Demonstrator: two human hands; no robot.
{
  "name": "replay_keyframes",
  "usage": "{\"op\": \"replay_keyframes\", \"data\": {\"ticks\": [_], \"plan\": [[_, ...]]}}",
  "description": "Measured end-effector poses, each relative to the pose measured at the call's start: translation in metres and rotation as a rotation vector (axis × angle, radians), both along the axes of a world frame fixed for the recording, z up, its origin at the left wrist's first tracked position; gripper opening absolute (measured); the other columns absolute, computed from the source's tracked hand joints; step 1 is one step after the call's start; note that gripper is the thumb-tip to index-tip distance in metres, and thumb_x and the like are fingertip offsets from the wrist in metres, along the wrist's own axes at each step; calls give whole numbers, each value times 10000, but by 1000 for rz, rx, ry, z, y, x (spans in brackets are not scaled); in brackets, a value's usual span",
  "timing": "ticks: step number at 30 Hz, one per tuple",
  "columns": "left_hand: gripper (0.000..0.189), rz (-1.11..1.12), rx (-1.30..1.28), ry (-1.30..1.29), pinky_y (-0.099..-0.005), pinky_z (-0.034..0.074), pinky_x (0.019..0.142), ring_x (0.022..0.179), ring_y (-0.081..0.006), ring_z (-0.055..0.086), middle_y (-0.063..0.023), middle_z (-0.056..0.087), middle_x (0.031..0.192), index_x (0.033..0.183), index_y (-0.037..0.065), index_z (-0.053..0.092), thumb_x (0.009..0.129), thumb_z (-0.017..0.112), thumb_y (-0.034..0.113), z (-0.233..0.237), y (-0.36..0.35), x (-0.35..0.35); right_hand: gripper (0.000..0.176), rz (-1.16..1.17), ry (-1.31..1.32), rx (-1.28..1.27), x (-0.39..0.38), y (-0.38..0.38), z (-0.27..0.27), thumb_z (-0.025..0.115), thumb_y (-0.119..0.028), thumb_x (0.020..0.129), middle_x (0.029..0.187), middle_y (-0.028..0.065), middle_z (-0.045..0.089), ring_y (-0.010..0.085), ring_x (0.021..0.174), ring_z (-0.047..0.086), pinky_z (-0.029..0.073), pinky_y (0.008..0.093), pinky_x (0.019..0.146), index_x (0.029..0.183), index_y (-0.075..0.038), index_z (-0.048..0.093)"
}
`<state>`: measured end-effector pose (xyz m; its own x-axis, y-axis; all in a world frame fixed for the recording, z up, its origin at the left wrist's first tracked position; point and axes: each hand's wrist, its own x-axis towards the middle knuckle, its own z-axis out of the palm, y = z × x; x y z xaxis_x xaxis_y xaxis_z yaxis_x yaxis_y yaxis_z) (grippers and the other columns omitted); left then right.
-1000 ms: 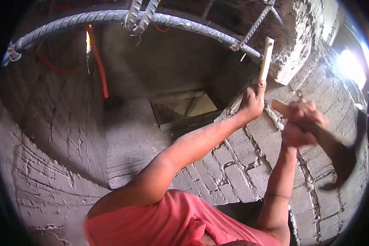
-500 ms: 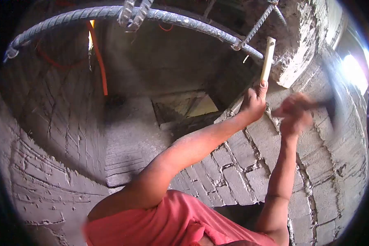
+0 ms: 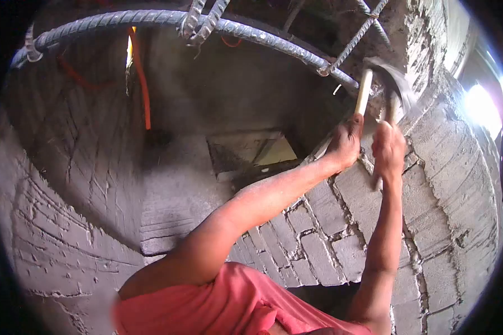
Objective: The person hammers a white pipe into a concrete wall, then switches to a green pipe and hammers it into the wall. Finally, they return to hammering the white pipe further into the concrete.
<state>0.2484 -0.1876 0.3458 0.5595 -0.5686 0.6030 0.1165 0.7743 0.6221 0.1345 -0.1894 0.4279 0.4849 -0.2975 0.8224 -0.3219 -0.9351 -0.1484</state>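
Note:
My left hand is closed around a pale, narrow stick, its thumb lying along it. The upper end of the stick points at the rough concrete near the rebar. Just to the right, my right hand grips a hammer by its handle. Blurred by motion, the long curved hammer head overlaps the top end of the stick in this view. Both hands are raised in front of the brick wall, which has rough mortar joints.
A thick ribbed rebar arches across the top, with thinner tie bars hooked on it. An orange conduit hangs at the left. Rough concrete juts out at the upper right. Scored plaster wall stands at the left.
My right hand has swung the hammer from the right in to the top of the stick. My left hand keeps its hold on the stick. The view has shifted slightly.

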Motion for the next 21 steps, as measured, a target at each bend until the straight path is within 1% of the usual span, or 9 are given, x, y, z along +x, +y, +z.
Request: {"op": "replay_keyframes", "data": {"ticks": [4, 5, 9, 10, 12, 13, 14, 17, 21], "plan": [[619, 304, -117, 225, -302, 283, 424, 439, -105, 378, 54, 361, 509, 634, 124, 398, 950, 412, 656, -8, -59, -22, 442, 149, -213, -24, -28, 16, 12, 371, -339, 1023, 590, 40, 489, 136, 536, 512, 410, 301, 484, 735, -47, 536], [619, 298, -100, 226, -302, 283, 424, 439, -105, 378, 54, 361, 509, 634, 124, 398, 950, 412, 656, -11, -50, -26, 473, 456, -424, 86, -20, 48, 17, 413, -430, 995, 638, 59, 512, 156, 544, 508, 415, 303, 490, 751, -42, 532], [595, -161, -99, 214, -290, 237, 362, 396, -70, 317, 63, 340, 517, 613, 158, 364, 953, 431, 641, 4, -20, -16, 788, 988, -524, -205, -42, 67, 30, 468, -870, 747, 714, 28, 476, 193, 591, 467, 422, 365, 565, 888, -97, 533], [605, -155, -101, 177, -298, 235, 368, 398, -74, 313, 65, 341, 518, 602, 158, 364, 956, 419, 645, 2, -20, -14, 705, 967, -470, -296, -31, 65, 31, 439, -821, 821, 666, 7, 454, 195, 577, 453, 417, 381, 563, 856, -122, 530], [615, -150, -101, 134, -306, 234, 374, 401, -79, 308, 67, 342, 520, 591, 159, 365, 959, 407, 649, 2, -19, -15, 560, 314, -234, -225, -25, 19, 13, 433, -646, 948, 621, 4, 454, 197, 555, 455, 407, 376, 553, 822, -109, 527], [625, -81, -22, 144, -312, 239, 391, 420, -83, 313, 65, 342, 518, 584, 154, 371, 962, 399, 652, 7, -17, -14, 459, -128, 108, -580, -23, -11, 13, 410, -442, 1018, 606, 16, 476, 195, 535, 471, 406, 356, 544, 784, -65, 528], [636, -13, 66, 163, -319, 244, 407, 439, -87, 318, 63, 342, 516, 577, 150, 377, 964, 392, 655, 5, -18, -18, 426, -80, 95, -78, -9, -11, 15, 417, -362, 1031, 612, 13, 493, 168, 528, 490, 393, 323, 517, 768, -45, 525], [656, 175, 96, 161, -324, 273, 424, 449, -99, 341, 38, 368, 507, 590, 132, 401, 954, 373, 678, 10, -35, -14, 488, 180, -79, 133, -29, 4, 16, 429, -465, 1018, 641, 12, 499, 120, 545, 492, 399, 284, 488, 791, -45, 532], [673, -36, 103, 132, -323, 310, 413, 420, -115, 393, 25, 407, 495, 599, 120, 421, 943, 360, 695, 2, -18, -12, 750, 744, -243, -160, -52, 41, 35, 451, -777, 853, 735, 68, 563, 195, 637, 529, 441, 362, 580, 746, -40, 541]]}}
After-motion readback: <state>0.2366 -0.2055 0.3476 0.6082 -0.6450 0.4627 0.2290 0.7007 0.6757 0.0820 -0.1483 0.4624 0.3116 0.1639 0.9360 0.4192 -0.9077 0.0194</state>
